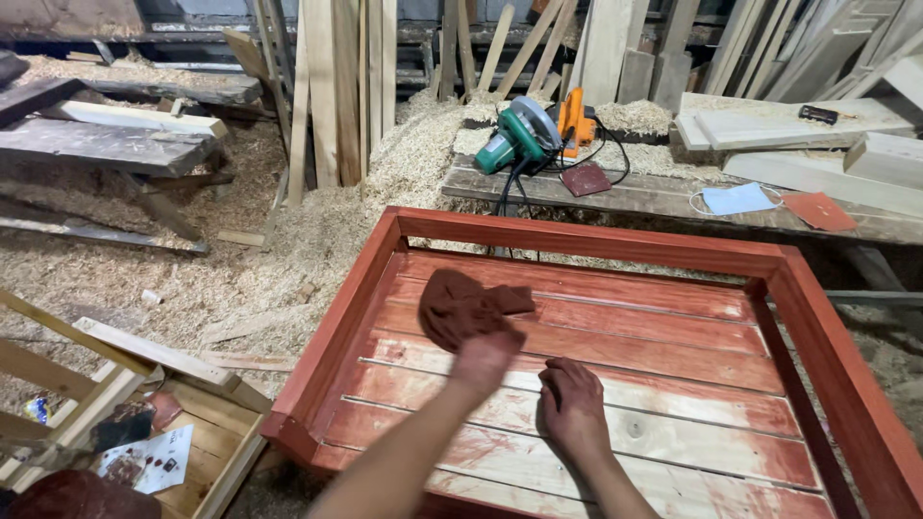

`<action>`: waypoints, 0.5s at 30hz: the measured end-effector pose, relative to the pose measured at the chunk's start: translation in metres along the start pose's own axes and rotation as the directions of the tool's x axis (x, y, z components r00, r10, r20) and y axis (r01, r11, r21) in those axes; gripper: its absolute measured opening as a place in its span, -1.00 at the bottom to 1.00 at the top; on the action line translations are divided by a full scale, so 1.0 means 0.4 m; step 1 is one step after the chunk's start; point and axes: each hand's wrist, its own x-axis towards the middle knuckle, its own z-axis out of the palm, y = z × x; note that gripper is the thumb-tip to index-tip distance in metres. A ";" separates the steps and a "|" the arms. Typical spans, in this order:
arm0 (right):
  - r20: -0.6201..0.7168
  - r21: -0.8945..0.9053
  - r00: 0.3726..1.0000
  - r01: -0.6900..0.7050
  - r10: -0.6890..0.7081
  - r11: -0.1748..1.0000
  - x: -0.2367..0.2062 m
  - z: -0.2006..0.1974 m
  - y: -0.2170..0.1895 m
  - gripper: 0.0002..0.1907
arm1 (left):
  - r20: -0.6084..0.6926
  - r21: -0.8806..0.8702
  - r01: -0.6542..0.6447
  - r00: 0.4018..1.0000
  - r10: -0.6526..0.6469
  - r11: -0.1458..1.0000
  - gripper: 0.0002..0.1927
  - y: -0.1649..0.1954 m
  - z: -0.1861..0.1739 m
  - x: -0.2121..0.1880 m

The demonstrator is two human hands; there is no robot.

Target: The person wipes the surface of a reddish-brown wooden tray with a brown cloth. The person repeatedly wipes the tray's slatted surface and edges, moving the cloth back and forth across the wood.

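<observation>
Left hand [486,358] has its grip clenched on a stain-soaked rag [466,306], the reddish-brown cloth bunched up and spilling out ahead of the fingers, pressed flat on the slats of a red-stained wooden panel [673,317]. Right hand [574,404] holds nothing: fingers loosely curled, resting knuckle-side up on a slat just beside the left one, more like bracing than gripping.

The rag sits on the upper-left part of the slatted panel, near the raised frame [586,240]. Far slats look evenly red; the near ones are patchy with pale bare wood showing through.

What could go wrong, I reckon: the bare right hand is parked on a half-coated slat, so it could smudge wet stain or leave prints. Also the loose tail of the rag could drag and streak the already coated boards. And there's sawdust [423,144] heaped everywhere, which could stick to a wet finish.

Further out, a green circular saw [517,135] and an orange power tool [576,120] sit on the plank worktop [663,197], next to a face mask [735,199].
</observation>
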 end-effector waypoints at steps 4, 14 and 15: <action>-0.001 -0.013 1.000 -0.007 0.007 1.000 -0.005 -0.004 -0.010 -0.83 | 0.255 0.090 0.142 0.953 -0.161 0.986 -0.83 0.016 -0.001 0.019; -0.002 0.015 1.000 0.005 -0.005 1.000 -0.005 0.010 0.014 -0.82 | 0.319 0.493 0.391 0.749 -0.580 0.777 -0.77 -0.266 -0.224 -0.112; 0.009 0.046 1.000 -0.026 0.026 0.999 -0.012 0.007 0.019 -0.82 | 0.321 0.471 0.413 0.743 -0.588 0.779 -0.76 -0.257 -0.216 -0.113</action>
